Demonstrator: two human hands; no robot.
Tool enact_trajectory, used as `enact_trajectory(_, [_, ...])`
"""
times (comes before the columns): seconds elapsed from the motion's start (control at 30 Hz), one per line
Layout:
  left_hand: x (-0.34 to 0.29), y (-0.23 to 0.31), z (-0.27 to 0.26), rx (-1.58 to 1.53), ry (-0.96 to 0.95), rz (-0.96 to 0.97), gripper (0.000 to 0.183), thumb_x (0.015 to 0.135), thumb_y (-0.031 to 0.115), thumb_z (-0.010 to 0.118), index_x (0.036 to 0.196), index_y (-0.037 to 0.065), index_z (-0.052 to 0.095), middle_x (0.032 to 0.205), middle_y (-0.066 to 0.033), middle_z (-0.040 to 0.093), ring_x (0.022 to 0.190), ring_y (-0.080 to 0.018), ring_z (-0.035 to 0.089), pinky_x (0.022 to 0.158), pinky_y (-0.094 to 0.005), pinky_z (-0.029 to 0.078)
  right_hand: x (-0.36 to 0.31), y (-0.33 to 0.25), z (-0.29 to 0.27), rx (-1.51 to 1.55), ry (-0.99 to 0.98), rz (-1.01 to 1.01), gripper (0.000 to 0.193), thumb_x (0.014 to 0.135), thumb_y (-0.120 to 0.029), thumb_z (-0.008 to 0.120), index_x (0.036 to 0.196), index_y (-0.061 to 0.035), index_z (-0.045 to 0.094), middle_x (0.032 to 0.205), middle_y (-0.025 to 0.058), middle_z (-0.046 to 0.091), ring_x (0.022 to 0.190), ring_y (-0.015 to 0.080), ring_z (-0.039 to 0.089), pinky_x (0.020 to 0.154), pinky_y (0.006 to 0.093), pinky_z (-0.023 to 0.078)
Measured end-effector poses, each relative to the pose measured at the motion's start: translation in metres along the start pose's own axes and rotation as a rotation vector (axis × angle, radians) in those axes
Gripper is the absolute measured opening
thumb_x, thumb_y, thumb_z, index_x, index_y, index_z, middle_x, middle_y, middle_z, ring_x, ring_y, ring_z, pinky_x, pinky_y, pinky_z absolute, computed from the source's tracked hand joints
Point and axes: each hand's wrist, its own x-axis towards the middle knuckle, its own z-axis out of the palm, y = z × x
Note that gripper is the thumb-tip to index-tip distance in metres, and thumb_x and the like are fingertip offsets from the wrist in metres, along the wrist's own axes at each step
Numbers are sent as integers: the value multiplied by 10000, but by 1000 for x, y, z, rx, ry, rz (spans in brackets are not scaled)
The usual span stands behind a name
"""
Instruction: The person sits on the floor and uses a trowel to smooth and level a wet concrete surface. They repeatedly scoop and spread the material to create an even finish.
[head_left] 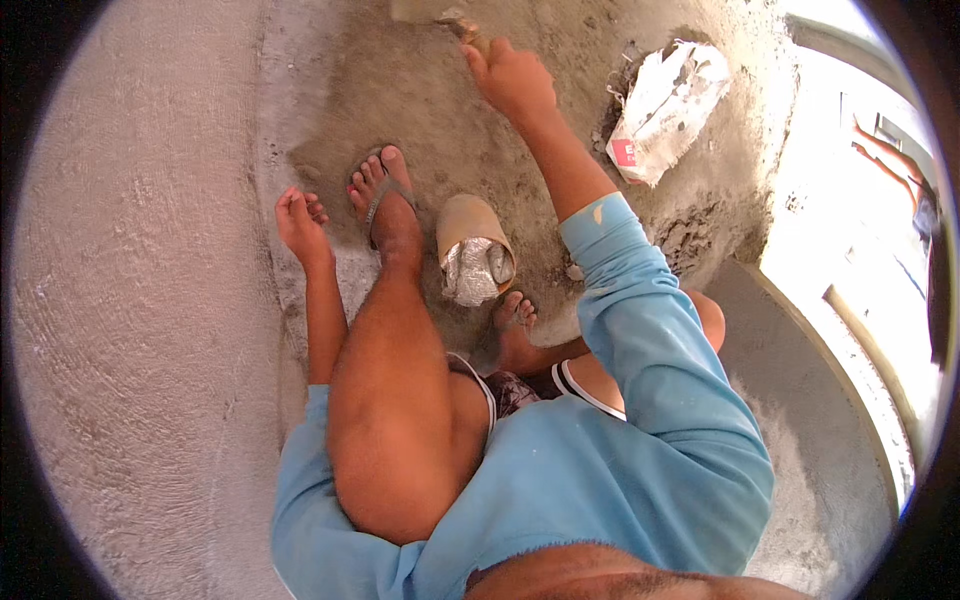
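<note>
My right hand point(515, 82) reaches forward and grips the handle of a trowel point(462, 26). The trowel's flat blade is partly cut off by the top edge of the view. My left hand point(303, 225) hangs beside my left foot, close to the rough grey wall, its fingers loosely curled and nothing visible in them. Between my feet is a tan, rounded container point(466, 214) with crumpled silvery material point(473, 272) at its opening. Neither hand touches it.
A torn white sack point(672, 110) lies on the dusty grey floor point(570, 30) to the right. A rough plastered wall point(150, 300) fills the left side. On the right, a curved grey ledge point(800, 360) borders a bright area, where part of another person shows at the far edge.
</note>
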Motion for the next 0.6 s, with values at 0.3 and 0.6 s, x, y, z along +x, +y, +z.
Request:
enact_trajectory(0.3, [-5, 9, 13, -15, -25, 27, 266, 1021, 240, 564, 1209, 52, 555, 913, -39, 621, 744, -112, 558, 602, -257, 465, 1, 24, 9, 4, 79, 22, 597, 974, -599, 467, 1082, -38, 643, 881, 263, 705, 823, 435, 699, 699, 535, 562])
enact_trajectory(0.6, [-6, 2, 9, -35, -13, 2, 260, 1020, 241, 568, 1203, 57, 557, 909, -33, 621, 732, -113, 563, 604, -256, 467, 16, 33, 12, -2, 110, -20, 586, 968, -597, 473, 1066, -46, 648, 891, 267, 706, 832, 439, 698, 718, 554, 557])
